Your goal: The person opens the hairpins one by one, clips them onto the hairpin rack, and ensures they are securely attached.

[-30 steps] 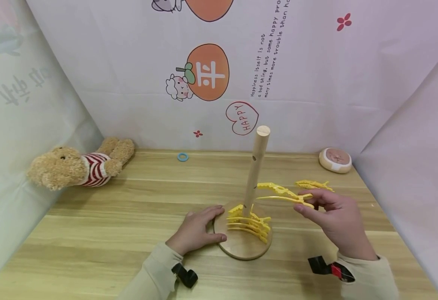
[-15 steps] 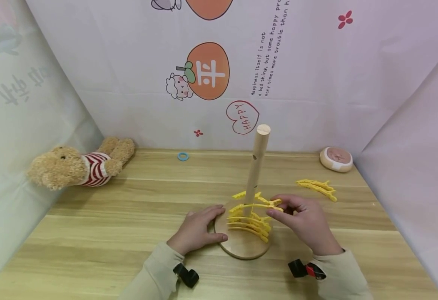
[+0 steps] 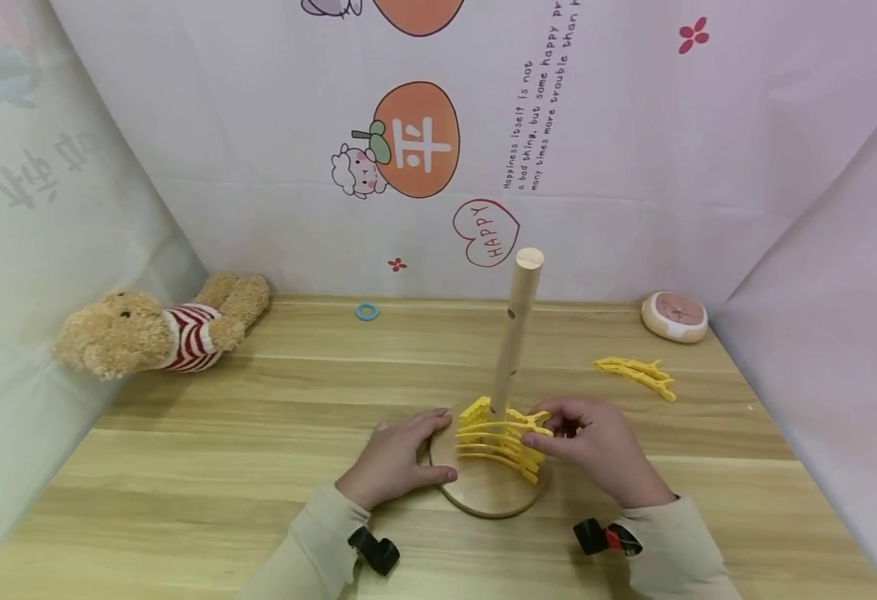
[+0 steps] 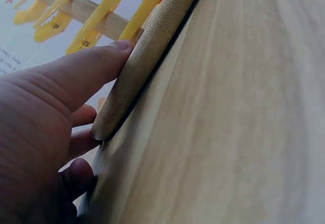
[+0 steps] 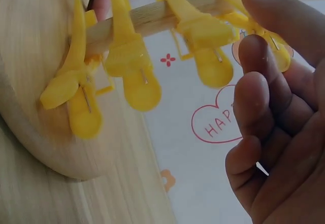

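A wooden stand has a round base and an upright dowel with dark holes along it. Several yellow hair clips are clipped around the dowel's lower part, one above another. My right hand pinches the tail end of the topmost hair clip between thumb and fingers; its arms lie either side of the dowel. My left hand rests against the base's left edge, fingers spread. In the left wrist view, its thumb lies on the rim, and the other fingertips meet the edge lower down.
More yellow hair clips lie on the table at the right. Behind them is a round beige and pink object. A blue ring lies near the back edge, and a teddy bear lies at the left by the cloth wall.
My right hand has carried an opened hair clip leftward and down onto the dowel, where its arms have drawn closer together. My left hand has stayed at the base.
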Demonstrator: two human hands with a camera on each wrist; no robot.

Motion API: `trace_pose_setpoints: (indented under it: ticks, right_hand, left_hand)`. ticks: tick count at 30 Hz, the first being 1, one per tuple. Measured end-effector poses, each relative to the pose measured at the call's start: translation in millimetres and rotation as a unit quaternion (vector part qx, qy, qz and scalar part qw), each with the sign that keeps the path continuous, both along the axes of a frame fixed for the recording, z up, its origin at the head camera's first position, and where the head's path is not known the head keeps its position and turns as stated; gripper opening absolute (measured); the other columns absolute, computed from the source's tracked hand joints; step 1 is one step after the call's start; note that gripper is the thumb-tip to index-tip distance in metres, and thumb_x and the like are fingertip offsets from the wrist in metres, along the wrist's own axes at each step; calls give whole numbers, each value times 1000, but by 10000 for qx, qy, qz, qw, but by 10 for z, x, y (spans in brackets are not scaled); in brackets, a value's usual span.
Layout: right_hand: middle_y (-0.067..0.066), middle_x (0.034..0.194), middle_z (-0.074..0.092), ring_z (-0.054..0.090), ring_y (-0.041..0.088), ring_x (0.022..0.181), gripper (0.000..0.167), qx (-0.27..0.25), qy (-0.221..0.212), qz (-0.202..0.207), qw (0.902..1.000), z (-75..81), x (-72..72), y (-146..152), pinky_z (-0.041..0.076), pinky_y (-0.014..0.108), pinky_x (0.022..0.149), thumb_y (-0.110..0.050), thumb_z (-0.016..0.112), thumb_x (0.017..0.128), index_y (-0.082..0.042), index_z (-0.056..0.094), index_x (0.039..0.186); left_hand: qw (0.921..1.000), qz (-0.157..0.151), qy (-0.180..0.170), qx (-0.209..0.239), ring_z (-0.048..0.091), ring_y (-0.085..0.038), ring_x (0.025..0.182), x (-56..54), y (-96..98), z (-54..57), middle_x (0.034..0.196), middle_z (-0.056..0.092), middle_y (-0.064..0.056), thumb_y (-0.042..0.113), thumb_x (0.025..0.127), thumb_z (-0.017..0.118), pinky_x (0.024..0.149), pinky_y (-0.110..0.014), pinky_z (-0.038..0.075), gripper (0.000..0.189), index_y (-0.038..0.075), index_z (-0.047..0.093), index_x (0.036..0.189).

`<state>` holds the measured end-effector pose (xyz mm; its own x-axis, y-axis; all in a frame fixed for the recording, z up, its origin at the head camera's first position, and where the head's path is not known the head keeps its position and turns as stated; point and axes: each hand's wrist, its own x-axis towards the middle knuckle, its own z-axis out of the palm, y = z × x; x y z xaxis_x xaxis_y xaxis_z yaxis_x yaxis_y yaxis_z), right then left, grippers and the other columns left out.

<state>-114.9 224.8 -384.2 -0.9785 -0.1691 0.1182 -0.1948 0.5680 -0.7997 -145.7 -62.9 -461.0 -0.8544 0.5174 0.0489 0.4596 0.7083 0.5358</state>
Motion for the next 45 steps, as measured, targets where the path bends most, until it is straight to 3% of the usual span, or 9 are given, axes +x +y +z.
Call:
trace_pose_setpoints:
  ticks: [12, 20, 29, 38, 45]
  right_hand:
    - [0, 69, 51, 46, 11, 61, 29, 4, -365, 512, 9980, -81, -36, 4, 39, 25, 54, -35, 86, 80, -17, 64, 86]
    - [-2, 63, 49, 42, 8, 54, 24, -152, -121, 405, 9990, -116, -21, -4, 36, 25, 48, -35, 84, 82, -22, 64, 82]
    - [0, 62, 47, 39, 8, 53, 25, -389, -116, 367, 9985, -96, -9, -17, 35, 25, 48, -33, 85, 81, -20, 64, 82]
    - [2, 71, 52, 44, 11, 59, 28, -223, -381, 425, 9981, -44, -6, -16, 37, 25, 52, -32, 84, 82, -13, 66, 91]
    - [5, 77, 56, 46, 12, 62, 33, -263, -570, 530, 9966, -48, -26, 55, 40, 26, 54, -35, 84, 82, -19, 69, 107]
  left_hand:
    - [10000, -7, 20, 61, 47, -24, 138, -7, -10, -22, 155, 45, 4, 56, 84, 75, 101, -51, 34, 79, 17, 51, 148]
    - [10000, -18, -5, 68, 47, -24, 138, -10, -3, -22, 155, 45, 4, 56, 84, 75, 101, -51, 34, 79, 18, 50, 148]
    - [10000, -7, 22, 91, 47, -25, 138, -1, -8, -13, 155, 45, 3, 56, 83, 76, 101, -51, 34, 79, 18, 51, 148]
    - [10000, 22, 34, 34, 47, -25, 138, 4, -6, 2, 155, 45, 3, 56, 83, 75, 101, -49, 34, 79, 18, 51, 148]
    - [9999, 12, 51, 102, 49, -25, 136, 1, -7, -13, 154, 46, 4, 57, 83, 76, 100, -47, 35, 79, 18, 51, 147]
